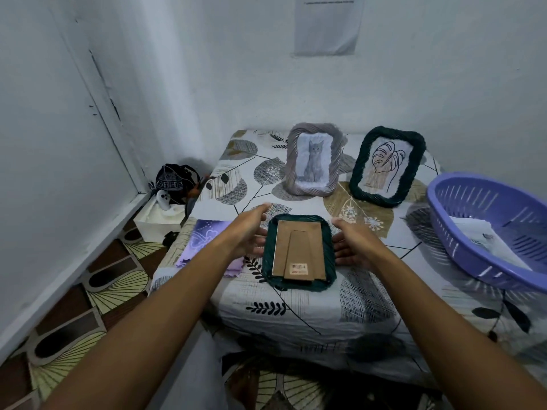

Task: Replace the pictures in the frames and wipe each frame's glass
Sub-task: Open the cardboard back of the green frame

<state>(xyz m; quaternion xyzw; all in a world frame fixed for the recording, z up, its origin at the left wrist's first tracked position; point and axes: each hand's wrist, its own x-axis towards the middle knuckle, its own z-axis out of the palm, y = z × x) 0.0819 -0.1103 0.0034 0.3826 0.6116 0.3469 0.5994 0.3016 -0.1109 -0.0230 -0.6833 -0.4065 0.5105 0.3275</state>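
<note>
The face-down green frame (pixel 299 250) shows only its cardboard back, so its glass and picture are hidden. The purple basket (pixel 485 229) is cut off by the right edge, and the papers (pixel 473 232) inside it are too blurred to read, as is the print on the wall sheet (pixel 327 22), itself cropped at the top. The left hand (pixel 251 229) covers part of the purple cloth (pixel 204 241).

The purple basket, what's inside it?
Inside the purple basket lie white papers, one with a small dark picture on it. How many sheets there are, and anything lying under them, cannot be seen, because the top sheets and the basket's near wall cover that.
</note>
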